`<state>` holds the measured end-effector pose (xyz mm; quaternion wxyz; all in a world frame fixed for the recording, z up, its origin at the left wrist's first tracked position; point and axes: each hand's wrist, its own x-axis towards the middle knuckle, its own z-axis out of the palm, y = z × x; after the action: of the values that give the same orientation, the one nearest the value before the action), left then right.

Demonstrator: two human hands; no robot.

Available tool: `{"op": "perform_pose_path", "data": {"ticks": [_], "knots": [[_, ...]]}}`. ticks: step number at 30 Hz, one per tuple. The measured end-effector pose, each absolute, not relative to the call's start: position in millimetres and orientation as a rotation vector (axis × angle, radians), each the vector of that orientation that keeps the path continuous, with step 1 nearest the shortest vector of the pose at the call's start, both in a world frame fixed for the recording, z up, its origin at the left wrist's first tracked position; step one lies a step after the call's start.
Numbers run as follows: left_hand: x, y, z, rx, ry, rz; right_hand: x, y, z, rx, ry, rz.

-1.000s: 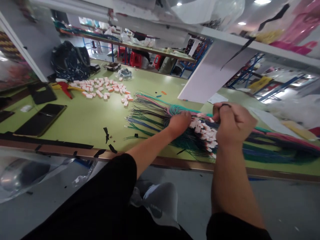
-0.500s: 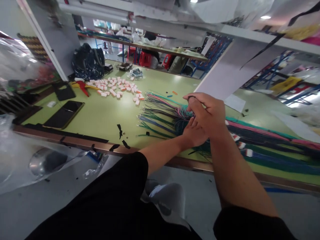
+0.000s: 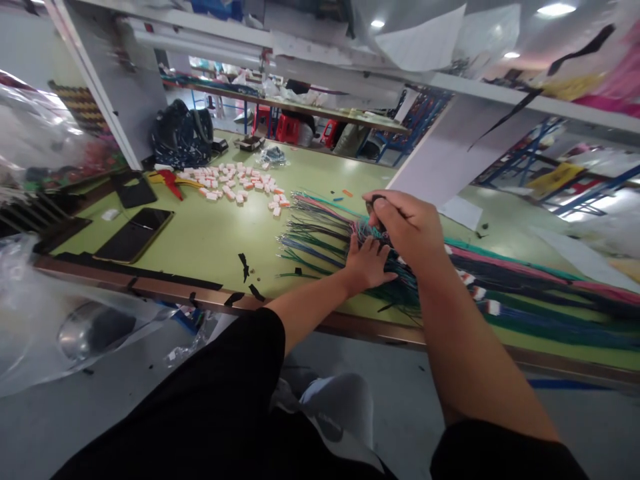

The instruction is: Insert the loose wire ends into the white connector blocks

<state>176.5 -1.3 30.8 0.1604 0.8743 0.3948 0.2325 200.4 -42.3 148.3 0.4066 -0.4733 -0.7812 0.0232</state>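
Long bundles of thin wires [image 3: 317,245] in green, blue, pink and black lie across the table, their bare left ends fanned out. My left hand [image 3: 369,264] rests palm down on the wires with its fingers spread. Just right of it and higher, my right hand [image 3: 414,225] is closed, thumb against curled fingers. Something small and dark shows at its fingertips, too little visible to name. Beyond my right forearm, small white connectors [image 3: 494,307] sit among the bundles.
White and orange connector housings [image 3: 230,183] lie in a loose pile at the back left, near red-and-yellow pliers [image 3: 173,183]. A phone [image 3: 134,235] is close to the front edge. Black tape scraps [image 3: 244,267] lie nearer me. A white upright panel [image 3: 455,150] stands behind my hands.
My left hand has slid left from beneath my right hand, and its fingers have spread over the wires. My right hand stays closed at nearly the same place. The camera view has shifted slightly.
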Motion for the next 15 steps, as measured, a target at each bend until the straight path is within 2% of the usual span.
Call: {"op": "perform_pose_path", "data": {"ticks": [3, 7, 15], "knots": [[171, -2, 25, 2.583, 1.113, 0.501, 208, -22, 147, -1.254, -1.933, 0.026], [171, -4, 12, 2.719, 1.148, 0.533, 220, 40, 145, -1.465, -1.898, -0.019], [177, 1, 15, 2.753, 1.116, 0.390, 244, 183, 117, -2.365, -1.839, 0.099]]}}
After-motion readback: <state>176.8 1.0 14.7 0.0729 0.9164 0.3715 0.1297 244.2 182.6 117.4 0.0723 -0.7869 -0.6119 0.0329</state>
